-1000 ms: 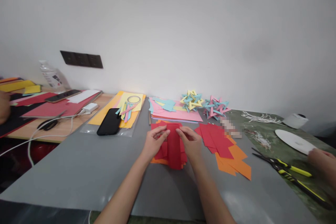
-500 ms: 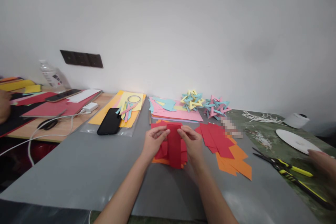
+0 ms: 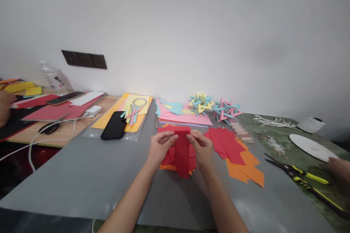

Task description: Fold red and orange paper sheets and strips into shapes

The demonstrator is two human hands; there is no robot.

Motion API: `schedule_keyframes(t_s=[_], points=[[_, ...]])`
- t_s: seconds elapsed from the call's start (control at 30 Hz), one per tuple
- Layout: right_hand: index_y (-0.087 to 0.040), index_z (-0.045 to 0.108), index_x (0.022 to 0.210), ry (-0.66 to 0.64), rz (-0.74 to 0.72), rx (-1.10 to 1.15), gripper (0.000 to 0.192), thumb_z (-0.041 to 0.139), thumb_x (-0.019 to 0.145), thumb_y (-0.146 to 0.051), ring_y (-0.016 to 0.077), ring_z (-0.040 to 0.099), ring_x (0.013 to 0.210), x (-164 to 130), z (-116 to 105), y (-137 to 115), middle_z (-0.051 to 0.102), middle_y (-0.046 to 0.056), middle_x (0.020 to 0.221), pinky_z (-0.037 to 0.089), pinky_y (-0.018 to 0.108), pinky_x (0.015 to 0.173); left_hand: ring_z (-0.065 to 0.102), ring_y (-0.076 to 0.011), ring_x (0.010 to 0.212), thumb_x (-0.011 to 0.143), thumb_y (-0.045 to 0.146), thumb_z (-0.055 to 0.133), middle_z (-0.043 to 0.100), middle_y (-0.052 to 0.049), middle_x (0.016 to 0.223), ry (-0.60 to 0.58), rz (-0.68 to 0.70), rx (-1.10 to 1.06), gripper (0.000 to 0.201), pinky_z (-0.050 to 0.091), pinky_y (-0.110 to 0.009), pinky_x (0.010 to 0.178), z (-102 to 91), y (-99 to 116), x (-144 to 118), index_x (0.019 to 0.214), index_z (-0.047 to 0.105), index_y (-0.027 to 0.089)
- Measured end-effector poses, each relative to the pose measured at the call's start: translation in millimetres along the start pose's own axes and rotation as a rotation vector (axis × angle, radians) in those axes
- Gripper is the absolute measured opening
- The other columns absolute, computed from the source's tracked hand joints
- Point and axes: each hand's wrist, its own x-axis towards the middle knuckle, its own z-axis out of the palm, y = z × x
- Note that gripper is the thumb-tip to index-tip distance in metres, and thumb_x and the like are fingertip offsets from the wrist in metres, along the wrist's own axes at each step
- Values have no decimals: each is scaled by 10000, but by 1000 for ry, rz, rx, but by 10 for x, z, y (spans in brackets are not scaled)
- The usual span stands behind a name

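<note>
Both hands, left hand (image 3: 161, 148) and right hand (image 3: 201, 146), pinch a red paper strip (image 3: 182, 151), grips clamped on its edges, just above the red stack (image 3: 167, 156) on the bench (image 3: 90, 178). Uneven pressure could skew the crease.

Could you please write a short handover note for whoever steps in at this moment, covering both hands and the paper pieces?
Left hand and right hand: both pinch the upper part of a red paper strip, held upright between them.
Under it lies a heap of red pieces on orange ones; more red pieces and orange pieces lie to the right.
Done: two woven paper stars stand near the wall.
Left: many loose pieces are unused; how far this strip is folded I cannot tell.
Scissors lie at the right.
</note>
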Motion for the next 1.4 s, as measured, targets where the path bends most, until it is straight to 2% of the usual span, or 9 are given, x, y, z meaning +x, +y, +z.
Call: schedule_keyframes(t_s=[0.23, 0.53, 0.73, 0.97, 1.4], points=[[-195, 632, 660, 10, -50, -4, 41, 627, 665, -235, 146, 512, 699, 10, -9, -7, 567, 18, 734, 422, 281, 635, 594, -116, 604, 552, 274, 702, 643, -7, 645, -21, 23, 30, 200, 492, -188, 499, -4, 23, -7, 689, 645, 139], [-189, 631, 677, -58, -29, -19, 65, 598, 693, -242, 149, 525, 711, -5, -17, -38, 576, 18, 730, 420, 285, 654, 581, -99, 557, 527, 247, 718, 630, 1, 616, 9, 41, 17, 196, 487, -180, 488, -11, 8, 6, 663, 635, 133], [-189, 625, 714, 16, -48, -47, 84, 630, 658, -252, 138, 513, 658, -5, -14, 14, 572, 14, 690, 426, 269, 607, 580, -102, 549, 512, 236, 725, 622, 1, 594, 14, 43, 15, 193, 486, -177, 474, -11, 10, 6, 643, 632, 129], [-181, 598, 659, 48, -57, -57, 83, 628, 657, -259, 127, 497, 622, 6, -6, 22, 560, 10, 666, 417, 259, 582, 591, -111, 568, 525, 235, 716, 646, -10, 643, 27, 71, 43, 179, 497, -189, 489, -13, -6, 17, 657, 649, 134], [-185, 609, 665, 89, -44, -11, 58, 647, 639, -221, 114, 480, 601, 12, -13, 56, 548, -5, 651, 396, 246, 560, 598, -114, 582, 545, 241, 707, 656, -12, 654, -11, 60, 47, 189, 499, -194, 495, -14, -35, 24, 696, 652, 141]])
